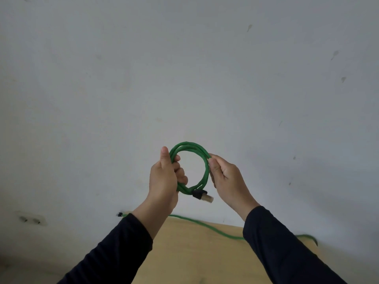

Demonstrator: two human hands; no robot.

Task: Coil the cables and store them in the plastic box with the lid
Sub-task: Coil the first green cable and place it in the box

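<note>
A green cable [191, 147] is wound into a small ring of a few loops, held up in front of the wall. My left hand [165, 177] grips the ring's left side with fingers curled through it. My right hand [225, 177] pinches the ring's right side. A black plug with a pale connector tip [202, 195] sticks out at the bottom of the ring. A further stretch of green cable [207, 225] lies across the wooden table [194, 255] below; whether it joins the ring is hidden behind my arms. The plastic box is out of view.
A grey-white wall [184, 68] fills most of the view. A wall socket [30, 219] sits low at the left. A small black plug end [119, 214] shows at the table's far left corner.
</note>
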